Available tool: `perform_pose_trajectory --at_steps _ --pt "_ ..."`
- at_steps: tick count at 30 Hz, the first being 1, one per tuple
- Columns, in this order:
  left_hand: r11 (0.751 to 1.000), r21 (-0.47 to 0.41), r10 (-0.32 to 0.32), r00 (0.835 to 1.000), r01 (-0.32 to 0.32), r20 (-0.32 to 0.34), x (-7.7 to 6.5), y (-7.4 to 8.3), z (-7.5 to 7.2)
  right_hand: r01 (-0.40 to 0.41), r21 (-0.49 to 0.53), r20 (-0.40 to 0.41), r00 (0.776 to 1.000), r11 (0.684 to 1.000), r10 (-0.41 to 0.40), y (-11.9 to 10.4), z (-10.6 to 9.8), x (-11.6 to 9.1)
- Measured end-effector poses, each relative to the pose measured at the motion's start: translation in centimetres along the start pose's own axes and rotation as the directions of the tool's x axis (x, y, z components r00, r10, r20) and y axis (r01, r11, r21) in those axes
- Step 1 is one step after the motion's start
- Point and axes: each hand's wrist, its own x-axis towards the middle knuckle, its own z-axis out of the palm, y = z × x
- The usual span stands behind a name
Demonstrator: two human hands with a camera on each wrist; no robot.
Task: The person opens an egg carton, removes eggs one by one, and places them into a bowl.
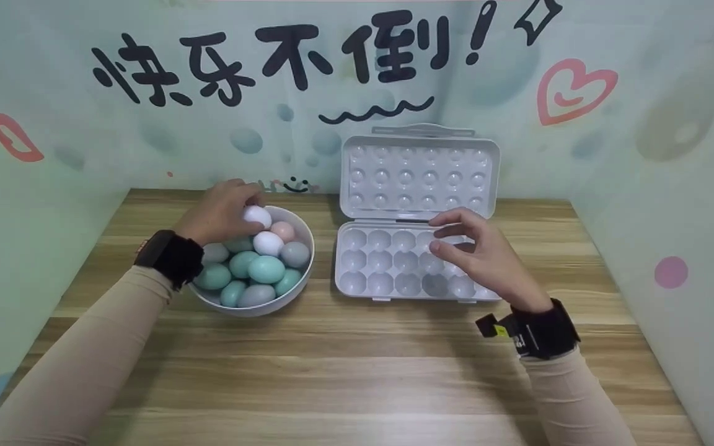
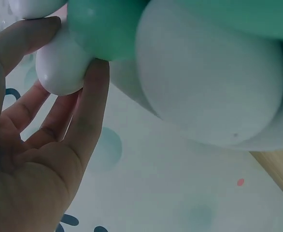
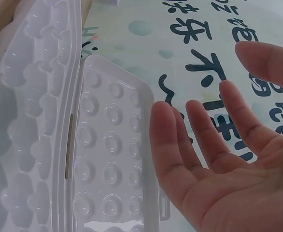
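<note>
My left hand [image 1: 224, 210] reaches over the far rim of a white bowl [image 1: 303, 282] and grips a white egg [image 1: 258, 217] between thumb and fingers. The left wrist view shows this white egg [image 2: 62, 63] with fingertips on both its sides. Heaped in the bowl are several green, grey, white and pink eggs, among them a green egg [image 1: 266, 269] and a pink egg [image 1: 282, 231]. My right hand [image 1: 487, 260] hovers over the right part of a white egg carton [image 1: 344, 232], fingers loosely bent and holding nothing. The carton's lid [image 1: 419, 176] stands raised, and its visible cups hold no eggs.
Bowl and carton stand side by side on a wooden table [image 1: 357, 371], with a gap between them. Behind the table hangs a pale printed backdrop [image 1: 307, 62] with black lettering; the raised lid is in front of it.
</note>
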Motion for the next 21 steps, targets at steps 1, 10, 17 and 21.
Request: perform_pose_trajectory --at_steps 1,10,17,21 --pt "1.0 -0.006 -0.012 1.0 0.012 0.008 0.0 -0.04 0.0 0.0 0.002 -0.001 1.0 1.0 0.0 0.04 -0.01 0.01" --pt "0.999 0.005 -0.044 0.998 0.044 0.049 0.01 0.04 -0.14 -0.003 -0.001 -0.001 1.0 1.0 0.003 0.02 0.03 -0.07" --pt "0.999 0.027 -0.036 0.997 0.035 0.062 -0.21 0.15 -0.34 -0.001 0.002 0.006 1.0 1.0 0.001 0.03 0.06 -0.1" --pt "0.999 0.024 -0.035 0.998 0.033 0.056 -0.28 0.06 -0.2 -0.005 0.007 0.01 1.0 1.0 0.005 0.05 0.04 -0.08"
